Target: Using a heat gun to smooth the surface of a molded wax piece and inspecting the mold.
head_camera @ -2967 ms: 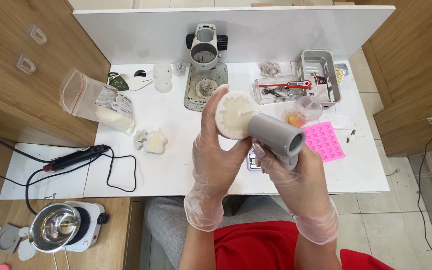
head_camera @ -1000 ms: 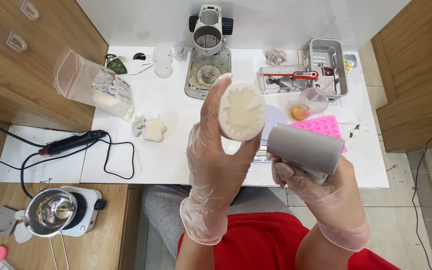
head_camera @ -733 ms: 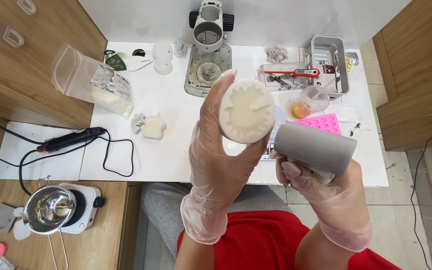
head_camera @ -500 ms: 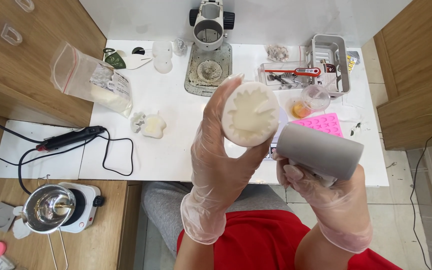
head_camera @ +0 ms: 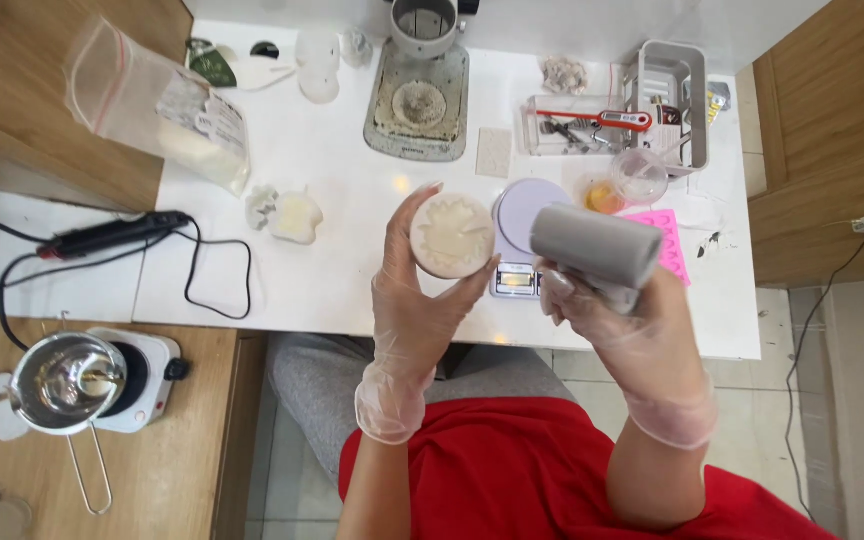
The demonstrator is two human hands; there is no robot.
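Note:
My left hand (head_camera: 414,300), in a clear glove, holds up a round cream-coloured wax disc (head_camera: 451,235) with a ridged face turned toward me. My right hand (head_camera: 632,320), also gloved, grips a grey cylindrical mould (head_camera: 596,245) lying on its side, just right of the disc. Both are held above the front of the white table (head_camera: 332,280), over a small digital scale (head_camera: 520,225) with a lilac round plate.
A pink silicone mould (head_camera: 667,235), a small cup with orange liquid (head_camera: 602,195), a clear tray with a red thermometer (head_camera: 602,120), a grey basket, a plastic bag of wax flakes (head_camera: 162,110), a black corded tool (head_camera: 112,235) and a hot plate with a metal pot (head_camera: 67,385).
The view has shifted and both hands have come lower and closer together. The disc still faces me in the left hand; the grey mould stays in the right.

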